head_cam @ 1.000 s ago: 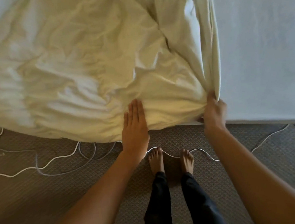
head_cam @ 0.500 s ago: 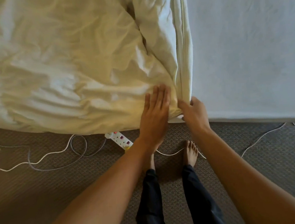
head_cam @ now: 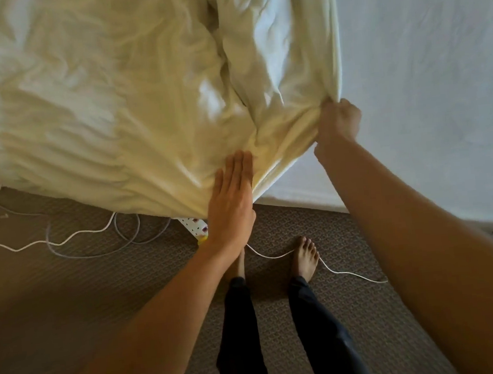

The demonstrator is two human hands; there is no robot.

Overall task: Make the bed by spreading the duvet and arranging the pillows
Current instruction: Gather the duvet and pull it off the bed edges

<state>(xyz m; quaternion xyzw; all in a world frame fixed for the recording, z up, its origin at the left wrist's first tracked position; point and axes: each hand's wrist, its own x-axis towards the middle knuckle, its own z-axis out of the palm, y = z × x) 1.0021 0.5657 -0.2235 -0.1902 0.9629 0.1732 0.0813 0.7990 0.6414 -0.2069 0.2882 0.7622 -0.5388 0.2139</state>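
Note:
A crumpled cream duvet point(head_cam: 118, 96) covers the left part of the bed and hangs over its near edge. To its right the white sheet of the mattress point(head_cam: 427, 87) lies bare. My left hand point(head_cam: 233, 200) presses flat, fingers straight, on the duvet's hanging near edge. My right hand point(head_cam: 338, 122) grips a bunched corner of the duvet and holds it above the sheet. No pillows are in view.
Brown patterned carpet point(head_cam: 69, 291) runs along the bed. White cables point(head_cam: 95, 239) loop on it at the left, and a white power strip point(head_cam: 196, 227) lies just under the duvet's edge. Another cable crosses by my bare feet point(head_cam: 305, 256).
My right hand has lifted the gripped duvet corner up and to the right, over the sheet. My left hand slid down to the hanging edge and stays flat.

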